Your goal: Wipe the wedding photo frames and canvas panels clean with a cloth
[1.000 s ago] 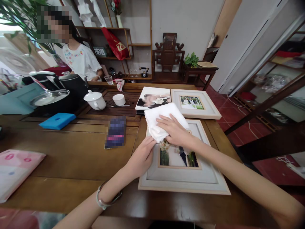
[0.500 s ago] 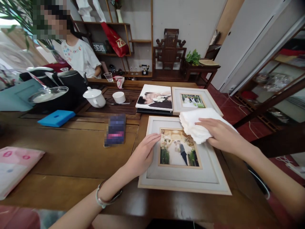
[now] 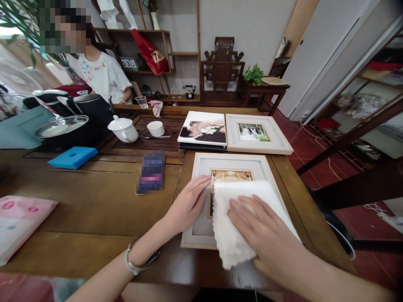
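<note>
A picture frame (image 3: 198,167) with a pale wooden edge and a wide white mat lies on the wooden table before me. My left hand (image 3: 190,203) rests on its left side, fingers stretched out and lying on the frame, touching the inner picture's edge. Under my right hand (image 3: 256,220) is a folded white cloth (image 3: 231,243) with a ruffled edge, held and pressed against the frame. The cloth covers most of the inner photo and hangs over the frame's near edge; only the photo's top and a strip at its left show.
Behind lie a second framed photo (image 3: 277,144) and a stacked photo panel (image 3: 204,128). To the left are a phone-like item (image 3: 151,172), a blue block (image 3: 73,157), a lidded white cup (image 3: 122,129), a small bowl (image 3: 155,128) and a tissue pack (image 3: 25,222). A person (image 3: 105,77) sits across the table.
My right hand has moved the white cloth from the frame's upper right corner down and left across the photo, toward me. My left hand has stayed on the frame's left side.
</note>
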Demonstrator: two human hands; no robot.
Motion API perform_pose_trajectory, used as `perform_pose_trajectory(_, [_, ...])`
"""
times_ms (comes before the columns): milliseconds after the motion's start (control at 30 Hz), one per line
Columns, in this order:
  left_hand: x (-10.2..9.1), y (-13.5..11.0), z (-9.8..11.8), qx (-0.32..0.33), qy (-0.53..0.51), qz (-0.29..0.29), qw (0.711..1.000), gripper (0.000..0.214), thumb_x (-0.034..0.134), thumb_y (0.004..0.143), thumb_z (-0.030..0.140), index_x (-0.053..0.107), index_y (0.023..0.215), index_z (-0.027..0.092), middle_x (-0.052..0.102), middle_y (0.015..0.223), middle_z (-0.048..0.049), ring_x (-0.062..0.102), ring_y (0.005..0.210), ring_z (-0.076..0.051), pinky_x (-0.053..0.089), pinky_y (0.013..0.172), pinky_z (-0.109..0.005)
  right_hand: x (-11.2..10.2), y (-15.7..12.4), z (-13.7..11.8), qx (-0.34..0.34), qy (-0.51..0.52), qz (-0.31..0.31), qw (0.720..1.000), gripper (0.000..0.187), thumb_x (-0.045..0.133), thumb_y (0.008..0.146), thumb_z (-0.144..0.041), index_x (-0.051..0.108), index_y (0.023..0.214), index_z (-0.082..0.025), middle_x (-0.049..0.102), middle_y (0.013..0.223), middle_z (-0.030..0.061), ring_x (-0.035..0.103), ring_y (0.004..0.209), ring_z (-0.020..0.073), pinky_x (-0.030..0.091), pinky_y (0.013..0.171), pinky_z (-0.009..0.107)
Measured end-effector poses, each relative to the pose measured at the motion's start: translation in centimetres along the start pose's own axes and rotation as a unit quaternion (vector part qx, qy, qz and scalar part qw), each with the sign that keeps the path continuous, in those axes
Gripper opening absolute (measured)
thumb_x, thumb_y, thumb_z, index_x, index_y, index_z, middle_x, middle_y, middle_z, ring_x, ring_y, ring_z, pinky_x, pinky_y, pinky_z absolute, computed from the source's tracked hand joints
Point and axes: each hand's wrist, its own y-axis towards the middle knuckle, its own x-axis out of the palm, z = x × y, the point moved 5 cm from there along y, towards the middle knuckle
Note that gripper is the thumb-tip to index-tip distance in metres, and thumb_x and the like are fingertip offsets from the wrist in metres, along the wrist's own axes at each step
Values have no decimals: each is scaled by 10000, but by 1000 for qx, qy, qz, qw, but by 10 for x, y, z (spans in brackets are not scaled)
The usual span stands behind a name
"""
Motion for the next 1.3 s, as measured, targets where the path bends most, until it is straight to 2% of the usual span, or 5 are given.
perform_pose_trajectory(333, [-2, 0, 2, 5, -15, 5, 1000, 390, 333, 991, 162, 523, 1330, 183, 537, 1401, -114, 448, 1348, -224, 353, 1154, -507, 24, 34, 113, 140, -120, 30, 982, 616, 514, 699, -21, 518, 1314, 13, 535, 1369, 221, 398, 1324, 398, 296, 1103, 554])
perform_pose_trajectory(700, [-1, -1, 0, 14, -16, 10, 1000, 417, 331, 975, 120, 495, 1352, 191, 534, 1398, -113, 446, 1344, -222, 363, 1146, -507, -1, 9, -19, 8, 82, -50, 995, 652, 587, 618, -191, 601, 1243, -8, 622, 1253, 239, 510, 1227, 395, 469, 964, 497])
perform_pose_trajectory(967, [-1, -1, -1, 7, -25, 8, 1000, 403, 318, 980, 126, 496, 1340, 164, 524, 1398, -136, 439, 1344, -226, 360, 1148, -501, 10, 5, 16, 24, 19, -25, 999, 772, 541, 566, -36, 511, 1337, -70, 470, 1449, 175, 360, 1365, 361, 374, 1074, 524])
perform_pose_trajectory(1067, [0, 0, 0, 4, -22, 8, 1000, 405, 322, 981, 133, 490, 1347, 172, 525, 1397, -133, 442, 1342, -229, 351, 1149, -515, 12, 21, 28, 86, -35, -22, 995, 673, 597, 619, -95, 545, 1287, -28, 551, 1356, 219, 466, 1271, 374, 433, 1014, 516])
perform_pose_trajectory(1300, [-1, -1, -3, -14, -35, 7, 999, 480, 325, 939, 71, 465, 1381, 197, 480, 1445, -124, 407, 1376, -228, 338, 1156, -510, 0, 44, -32, 58, -77, -36, 995, 429, 597, 710, -143, 651, 1110, 2, 699, 986, 251, 644, 823, 305, 549, 595, 370])
